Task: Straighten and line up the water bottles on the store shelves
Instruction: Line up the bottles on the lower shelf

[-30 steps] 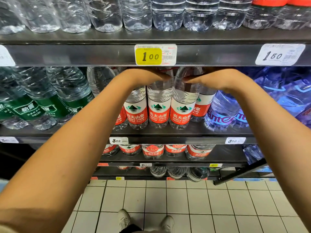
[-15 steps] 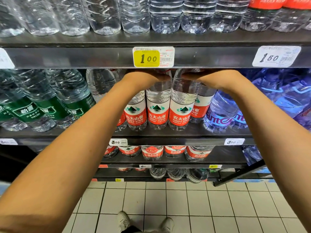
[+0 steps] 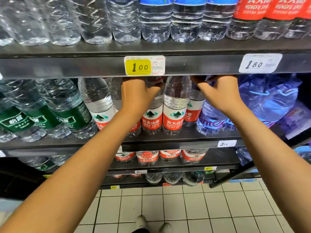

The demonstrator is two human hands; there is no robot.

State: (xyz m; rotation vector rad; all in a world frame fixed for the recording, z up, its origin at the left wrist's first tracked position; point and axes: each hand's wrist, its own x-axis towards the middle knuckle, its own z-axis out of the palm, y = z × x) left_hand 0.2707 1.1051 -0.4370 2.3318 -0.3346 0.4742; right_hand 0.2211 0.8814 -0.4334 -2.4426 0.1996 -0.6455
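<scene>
Both hands reach under the shelf edge (image 3: 185,64) to the bottle tops: the left hand (image 3: 136,93) curls round a red-label bottle (image 3: 152,118), likely to square it. The right hand (image 3: 220,93) curls at a neck behind; whether it grips, I cannot tell.

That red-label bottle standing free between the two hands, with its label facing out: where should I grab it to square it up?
Probably the clear upper body of the red-label bottle, above the label, coming straight in from the aisle. Its cap is tucked behind the shelf edge, so there is no way in from above, and neighbours crowd both flanks lower down.
</scene>
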